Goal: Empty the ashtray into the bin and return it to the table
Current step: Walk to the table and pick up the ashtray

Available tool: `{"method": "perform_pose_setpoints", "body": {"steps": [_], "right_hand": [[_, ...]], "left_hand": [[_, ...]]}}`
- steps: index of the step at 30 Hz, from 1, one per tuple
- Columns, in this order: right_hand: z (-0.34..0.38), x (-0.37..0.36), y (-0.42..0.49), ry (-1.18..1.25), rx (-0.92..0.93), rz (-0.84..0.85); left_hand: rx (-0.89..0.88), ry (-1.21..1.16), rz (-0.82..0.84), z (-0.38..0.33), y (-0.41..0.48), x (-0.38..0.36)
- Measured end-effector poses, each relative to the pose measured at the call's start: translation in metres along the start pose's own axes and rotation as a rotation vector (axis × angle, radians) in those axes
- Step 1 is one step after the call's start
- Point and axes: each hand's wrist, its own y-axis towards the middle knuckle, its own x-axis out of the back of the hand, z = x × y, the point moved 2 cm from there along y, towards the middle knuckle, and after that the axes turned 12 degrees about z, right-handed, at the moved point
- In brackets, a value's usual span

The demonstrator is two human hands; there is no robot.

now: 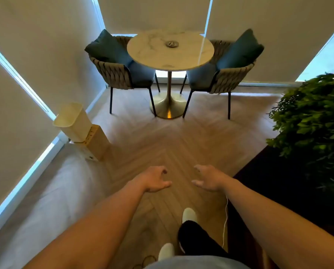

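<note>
A small round metal ashtray [172,44] sits near the middle of a round marble table [148,53] at the far end of the room. A cream plastic bin [73,121] stands on the floor at the left wall, open at the top. My left hand [154,179] and my right hand [207,180] are stretched out low in front of me over the wooden floor, far from the table. Both hands hold nothing and their fingers are apart.
Two woven chairs with blue cushions, one [121,68] on the left and one [226,70] on the right, flank the table. A wooden box [96,144] stands beside the bin. A leafy green plant [315,117] and a dark surface fill the right side. A bed edge [51,200] lies at the lower left.
</note>
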Motion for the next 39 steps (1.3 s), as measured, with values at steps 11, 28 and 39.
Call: {"method": "perform_pose_setpoints", "body": {"steps": [11,28,39], "right_hand": [[-0.039,0.021,0.064,0.102,-0.027,0.086],[-0.086,0.138,0.158,0.173,0.0,0.162],[-0.084,0.203,0.224,0.171,-0.052,0.129]], "left_hand": [[0.082,-0.053,0.126,0.01,0.057,0.028],[0.161,-0.094,0.135,0.005,0.17,0.128],[0.108,-0.088,0.145,0.036,0.229,0.201]]}}
